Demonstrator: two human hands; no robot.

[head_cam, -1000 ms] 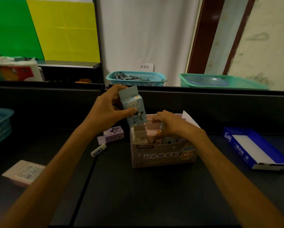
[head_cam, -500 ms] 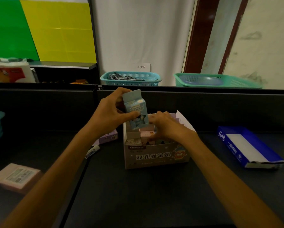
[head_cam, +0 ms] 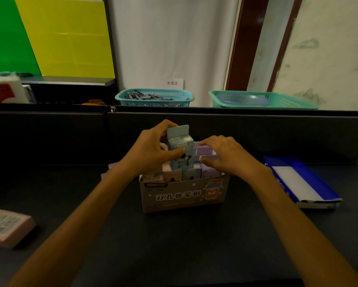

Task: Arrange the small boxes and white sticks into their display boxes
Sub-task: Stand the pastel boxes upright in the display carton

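Observation:
A pastel display box (head_cam: 184, 196) with printed characters stands on the dark table in front of me. Several small pink, blue and lilac boxes (head_cam: 205, 151) stand packed inside it. My left hand (head_cam: 151, 152) grips a small blue box (head_cam: 180, 145) by its upper part, upright, with its bottom down among the packed boxes at the middle of the display box. My right hand (head_cam: 225, 156) rests on the lilac boxes on the right side, fingers curved over them. A blue display box (head_cam: 298, 181) with a white inside lies to the right. No white stick is visible.
A pink flat pack (head_cam: 6, 226) with a label lies at the left table edge. Behind the dark back wall stand a teal basket (head_cam: 155, 98) with dark items and a green basket (head_cam: 263, 99). A corner of a small lilac box (head_cam: 111, 165) peeks out behind my left forearm.
My left hand has brought the blue box rightward and down into the display box. My right hand shifted from the middle boxes to the right-hand lilac ones. The view has moved closer.

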